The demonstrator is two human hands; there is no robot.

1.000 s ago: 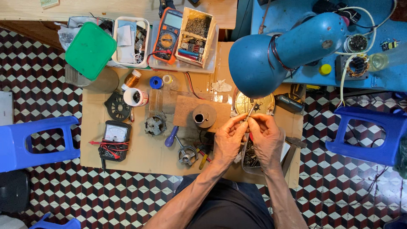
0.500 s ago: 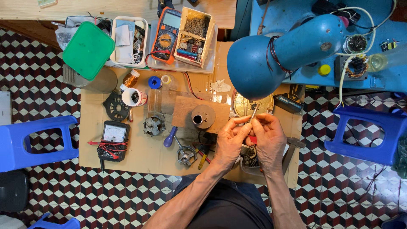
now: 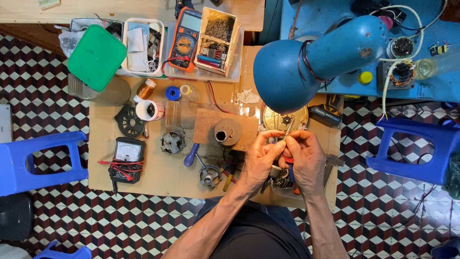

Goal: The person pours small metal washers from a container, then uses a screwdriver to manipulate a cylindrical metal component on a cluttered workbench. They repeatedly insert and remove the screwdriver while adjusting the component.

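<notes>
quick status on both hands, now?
Left hand: fingers pinched shut on a thin metal tool.
Right hand: closed on the same tool, with something red beneath; exact grip cannot be told.

Scene is showing bright, even light across the cardboard bench top (image 3: 158,177) and checkered floor (image 3: 57,220). Blue desk lamp (image 3: 306,62) is catching a soft sheen on its shade. Shadows are lying faint and short under tools. Frame is staying sharp overall; small parts near the hands are blurring slightly.
</notes>
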